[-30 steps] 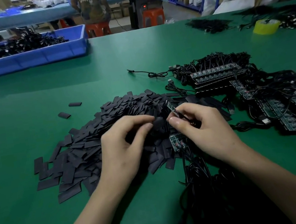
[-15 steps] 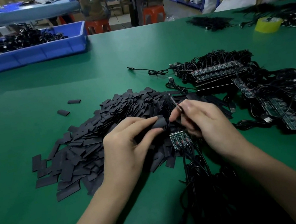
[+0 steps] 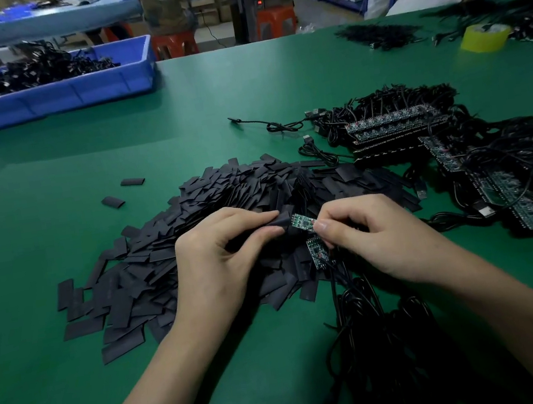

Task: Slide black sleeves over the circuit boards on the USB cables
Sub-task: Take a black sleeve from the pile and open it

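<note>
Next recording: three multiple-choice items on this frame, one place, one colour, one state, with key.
1. Where does the blue bin stand on the table? A) near right B) far left C) on the floor
2. What colour is the tape roll? A) red B) white C) yellow
3. The circuit board in the right hand is: A) mostly bare at the mouth of the sleeve B) fully covered C) lying flat
Key: B, far-left edge; C, plainly yellow; A, green board shows beside the sleeve the left hand holds.
</note>
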### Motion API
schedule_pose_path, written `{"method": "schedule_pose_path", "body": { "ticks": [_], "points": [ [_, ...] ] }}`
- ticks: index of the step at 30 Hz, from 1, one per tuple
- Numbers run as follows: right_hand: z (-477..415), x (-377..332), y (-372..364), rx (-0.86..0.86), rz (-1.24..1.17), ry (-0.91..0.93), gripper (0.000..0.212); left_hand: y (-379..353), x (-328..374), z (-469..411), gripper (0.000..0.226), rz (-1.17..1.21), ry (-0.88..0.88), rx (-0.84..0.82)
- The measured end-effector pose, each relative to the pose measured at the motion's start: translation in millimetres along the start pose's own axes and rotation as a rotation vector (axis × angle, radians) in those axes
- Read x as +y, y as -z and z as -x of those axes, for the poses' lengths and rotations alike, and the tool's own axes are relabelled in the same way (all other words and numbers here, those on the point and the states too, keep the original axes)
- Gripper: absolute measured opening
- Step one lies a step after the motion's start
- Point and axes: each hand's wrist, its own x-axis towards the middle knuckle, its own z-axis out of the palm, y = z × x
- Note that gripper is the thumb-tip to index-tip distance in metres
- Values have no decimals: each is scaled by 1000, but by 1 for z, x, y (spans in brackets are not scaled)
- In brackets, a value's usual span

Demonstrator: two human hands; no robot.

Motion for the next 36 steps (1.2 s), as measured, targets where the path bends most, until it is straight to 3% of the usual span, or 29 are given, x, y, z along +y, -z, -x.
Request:
{"method": "schedule_pose_path", "body": {
  "ticks": [11, 19, 27, 31, 36],
  "points": [
    [-1, 9, 9, -134, -18, -40, 35, 11, -9, -5, 26, -141, -211, -217],
    [-2, 9, 6, -123, -23, -40, 36, 9, -9, -2, 26, -164, -227, -193],
    [-1, 8, 8, -163, 11, -64, 34, 13, -11, -6, 25, -274, -347, -321],
    [-1, 9, 7, -152, -94, -73, 37, 10, -9, -4, 26, -196, -275, -254],
    [0, 5, 4, -140, -12, -48, 34, 6, -8, -2, 23, -148, -169, -241]
  ]
}}
